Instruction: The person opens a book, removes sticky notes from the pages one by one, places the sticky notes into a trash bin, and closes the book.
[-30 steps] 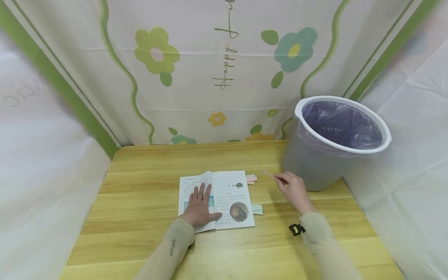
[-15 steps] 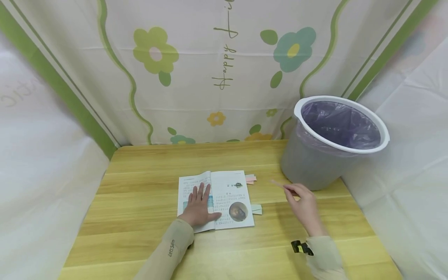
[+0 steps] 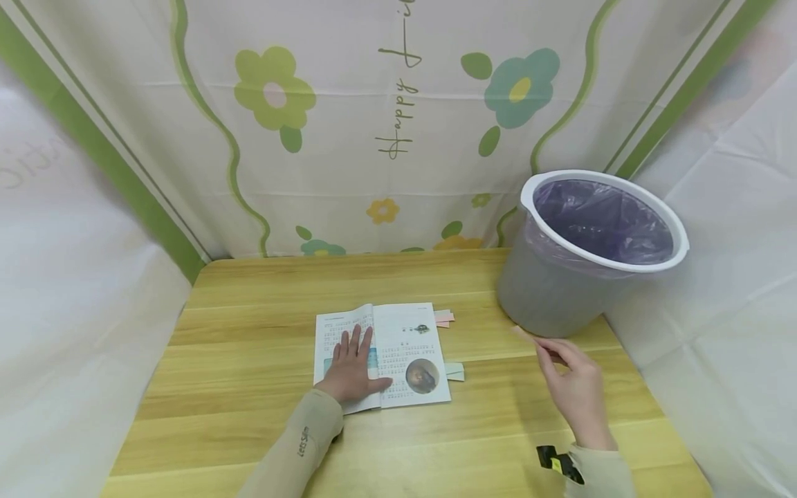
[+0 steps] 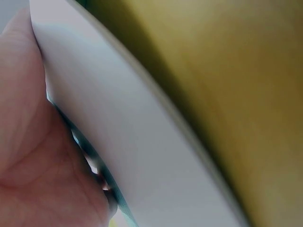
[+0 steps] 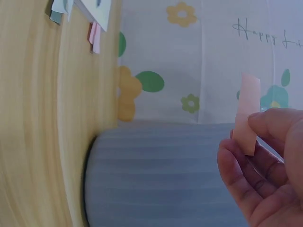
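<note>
The wood-grain bench (image 3: 249, 297) stretched beneath your fingers, with a flower-printed curtain (image 3: 349, 152) beyond them. A grey bin (image 3: 548, 297) with a purple liner (image 3: 654, 235) stood just past your right hand (image 3: 575, 387), whose fingers and thumb pinched a pink paper strip (image 5: 247, 109). Your left hand (image 3: 349, 377) lay with straight fingers and outstretched thumb on the open book (image 3: 398, 321), hiding some print. The liner's bottom was hard to make out; your right sleeve (image 3: 600, 474) was cut off.

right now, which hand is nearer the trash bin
Right: the right hand is just in front of the trash bin, pinching a pink paper strip; the left hand lies on the open book, farther left.
</note>
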`<state>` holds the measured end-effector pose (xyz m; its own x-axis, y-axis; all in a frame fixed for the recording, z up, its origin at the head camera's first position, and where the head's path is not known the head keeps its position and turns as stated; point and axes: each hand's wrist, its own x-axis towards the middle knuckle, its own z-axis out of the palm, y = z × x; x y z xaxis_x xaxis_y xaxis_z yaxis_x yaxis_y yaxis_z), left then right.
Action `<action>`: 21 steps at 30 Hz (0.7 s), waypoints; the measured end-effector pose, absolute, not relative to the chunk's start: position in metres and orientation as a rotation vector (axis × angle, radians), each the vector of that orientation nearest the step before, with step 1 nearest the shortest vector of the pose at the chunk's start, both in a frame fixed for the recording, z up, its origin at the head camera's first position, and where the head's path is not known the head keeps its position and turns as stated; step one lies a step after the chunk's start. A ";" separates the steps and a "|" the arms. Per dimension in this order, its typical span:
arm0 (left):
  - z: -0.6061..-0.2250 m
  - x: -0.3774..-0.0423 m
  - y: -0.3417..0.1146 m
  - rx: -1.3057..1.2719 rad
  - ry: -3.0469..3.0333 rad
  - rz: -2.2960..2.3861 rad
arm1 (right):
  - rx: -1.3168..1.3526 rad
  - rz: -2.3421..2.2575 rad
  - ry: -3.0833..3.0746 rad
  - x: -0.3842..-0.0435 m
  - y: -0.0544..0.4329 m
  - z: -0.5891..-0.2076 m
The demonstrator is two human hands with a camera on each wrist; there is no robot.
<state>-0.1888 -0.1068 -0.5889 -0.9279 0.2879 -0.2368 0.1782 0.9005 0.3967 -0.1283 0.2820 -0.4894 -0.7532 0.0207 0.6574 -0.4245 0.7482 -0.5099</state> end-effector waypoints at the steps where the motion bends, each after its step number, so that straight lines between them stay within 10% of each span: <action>1: -0.589 -0.189 -0.107 0.351 2.777 0.550 | 0.304 0.870 -2.278 -0.127 0.283 -0.488; 21: -0.586 -0.188 -0.108 0.374 2.771 0.584 | 0.329 0.809 -2.009 -0.130 0.306 -0.419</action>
<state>-0.1880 -0.1085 -0.5862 -0.9261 0.3064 -0.2202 0.1914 0.8844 0.4256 -0.1302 0.3061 -0.4193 -0.5455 0.0827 0.8340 -0.5185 0.7485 -0.4134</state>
